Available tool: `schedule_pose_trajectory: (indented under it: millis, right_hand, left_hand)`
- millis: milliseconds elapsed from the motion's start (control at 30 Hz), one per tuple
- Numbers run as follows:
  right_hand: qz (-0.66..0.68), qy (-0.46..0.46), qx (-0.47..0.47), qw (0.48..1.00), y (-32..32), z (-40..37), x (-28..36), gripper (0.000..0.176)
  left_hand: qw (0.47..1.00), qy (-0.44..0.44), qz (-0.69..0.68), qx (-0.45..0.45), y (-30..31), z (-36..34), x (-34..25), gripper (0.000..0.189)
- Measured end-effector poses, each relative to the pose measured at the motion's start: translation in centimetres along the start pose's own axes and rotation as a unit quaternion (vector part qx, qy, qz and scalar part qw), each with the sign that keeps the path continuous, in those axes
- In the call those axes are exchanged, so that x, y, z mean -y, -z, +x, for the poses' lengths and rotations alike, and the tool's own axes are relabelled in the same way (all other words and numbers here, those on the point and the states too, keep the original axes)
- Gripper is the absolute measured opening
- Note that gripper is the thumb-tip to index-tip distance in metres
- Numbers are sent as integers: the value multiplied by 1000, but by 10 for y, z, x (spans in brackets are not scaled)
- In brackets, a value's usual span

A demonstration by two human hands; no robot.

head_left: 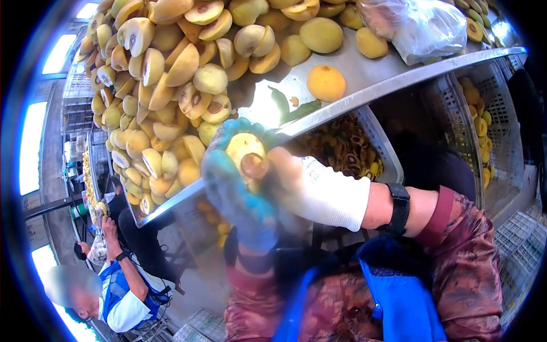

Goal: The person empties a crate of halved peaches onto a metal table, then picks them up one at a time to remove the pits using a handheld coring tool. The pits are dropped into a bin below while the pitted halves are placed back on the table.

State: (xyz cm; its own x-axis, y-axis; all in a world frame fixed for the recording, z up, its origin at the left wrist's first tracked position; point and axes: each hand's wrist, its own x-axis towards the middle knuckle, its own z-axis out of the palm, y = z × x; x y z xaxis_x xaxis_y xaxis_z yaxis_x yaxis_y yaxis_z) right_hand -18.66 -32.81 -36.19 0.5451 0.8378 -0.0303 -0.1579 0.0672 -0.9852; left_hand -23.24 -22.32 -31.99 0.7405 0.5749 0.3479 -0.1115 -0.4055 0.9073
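My left hand, in a blue-teal glove, wraps around a yellow peach above the tray's front edge. A brown pit shows in its cut face. My right hand, in a white knit glove, is curled closed against the right side of the peach, thumb side near the pit. Its lower fingers are blurred, and whatever they grip is hidden. Just beyond my hands, a large pile of halved peaches lies on the metal tray, many with pits showing.
A whole peach and green leaves lie near the tray's rim. A clear plastic bag sits at the back right. Below the tray, a crate holds pits and scraps. Another crate stands right. A co-worker sits left.
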Motion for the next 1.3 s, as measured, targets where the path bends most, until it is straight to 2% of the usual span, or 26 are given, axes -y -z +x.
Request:
schedule_pose_trajectory:
  millis: [100,133,233,267,367,533,600,733,833,900,933,1033,1133,1233,1300]
  right_hand:
    - [19,-21,5,1000,-3,3,-8,68]
    - [3,-34,3,999,-3,4,-4,67]
    - [-128,-41,-17,991,0,-5,12,63]
    - [-149,-10,-27,988,0,-5,19,61]
    - [-81,-7,-43,996,2,-7,31,58]
    - [-13,22,-55,998,-3,-3,22,57]
    - [3,38,-64,997,-6,0,16,57]
    - [-57,53,-44,996,-5,-4,14,53]
    - [-83,80,-39,993,-7,-9,4,46]
    - [-93,103,-37,990,-10,-11,-5,43]
    - [-104,89,-28,990,-8,-12,-1,40]
    - [-148,-8,14,989,2,-21,30,38]
    - [-145,9,14,989,1,-19,29,43]
    - [-50,-165,127,977,14,-22,58,41]
    - [4,-209,157,965,21,-21,76,41]
  left_hand:
    - [999,7,-33,27,4,-1,1,66]
    - [995,47,-89,6,1,0,-3,67]
    - [988,70,-137,-4,0,1,-2,65]
    - [980,74,-181,-31,-6,2,-9,53]
    - [953,124,-273,-40,-7,9,-9,55]
    - [959,124,-250,-48,-9,8,-15,55]
    - [969,95,-222,-47,-10,5,-15,54]
    - [982,56,-177,-22,-2,2,-6,52]
    - [997,30,-67,-34,3,-1,-3,51]
    - [985,66,-159,26,8,1,-4,48]
    - [974,83,-205,55,10,3,-5,46]
    - [985,93,-112,94,18,3,-2,55]
    - [977,128,-135,107,23,8,-1,50]
    - [934,214,-241,153,22,12,-16,26]
    - [926,233,-243,172,24,14,-21,26]
